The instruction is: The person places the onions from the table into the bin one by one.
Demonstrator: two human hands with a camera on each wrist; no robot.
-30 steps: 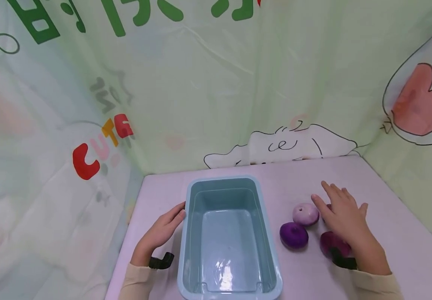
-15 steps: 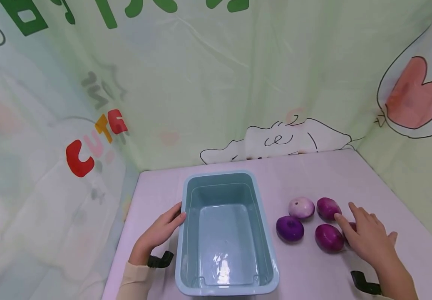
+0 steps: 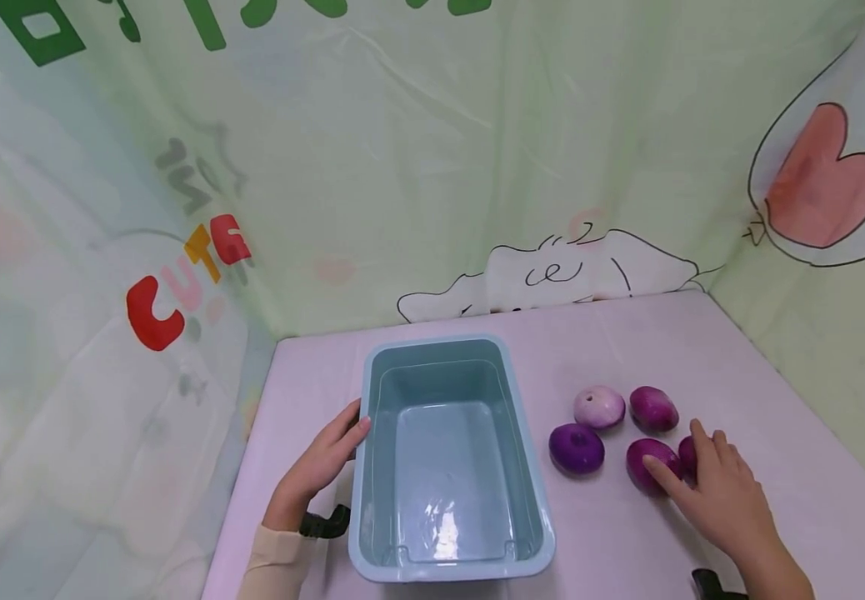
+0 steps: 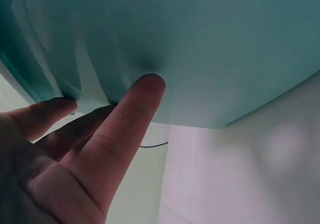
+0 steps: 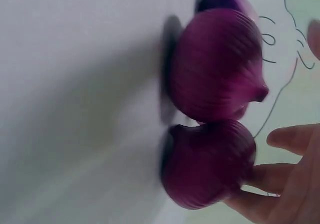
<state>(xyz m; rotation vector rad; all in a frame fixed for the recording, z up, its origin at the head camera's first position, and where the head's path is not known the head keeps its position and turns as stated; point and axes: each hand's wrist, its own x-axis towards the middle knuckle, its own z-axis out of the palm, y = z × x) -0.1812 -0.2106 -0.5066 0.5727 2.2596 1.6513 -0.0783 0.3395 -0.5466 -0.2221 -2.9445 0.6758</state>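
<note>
My left hand (image 3: 320, 462) rests against the left side of a light blue plastic basin (image 3: 453, 575), thumb at the rim. In the left wrist view its extended fingers (image 4: 120, 129) touch the basin's outer wall (image 4: 215, 59). My right hand (image 3: 728, 504) reaches over two red onions, fingers spread and loosely bent. One red onion (image 3: 648, 471) lies under the thumb; the other onion (image 3: 687, 457) is partly hidden behind the fingers. In the right wrist view, fingertips are right at the nearer onion (image 5: 207, 164), beside a larger-looking onion (image 5: 217, 67).
Left of these sit a pale pink onion (image 3: 599, 407) and a dark purple onion (image 3: 577, 450). Another red onion (image 3: 653, 409) lies farther back. The pale cloth-covered table (image 3: 627, 333) is bounded by a printed curtain (image 3: 402, 167) at the back and sides.
My right hand has drawn back from above the onions, uncovering the far red one, then come in at the two right-hand onions. The left hand has stayed at the basin. The view has shifted slightly.
</note>
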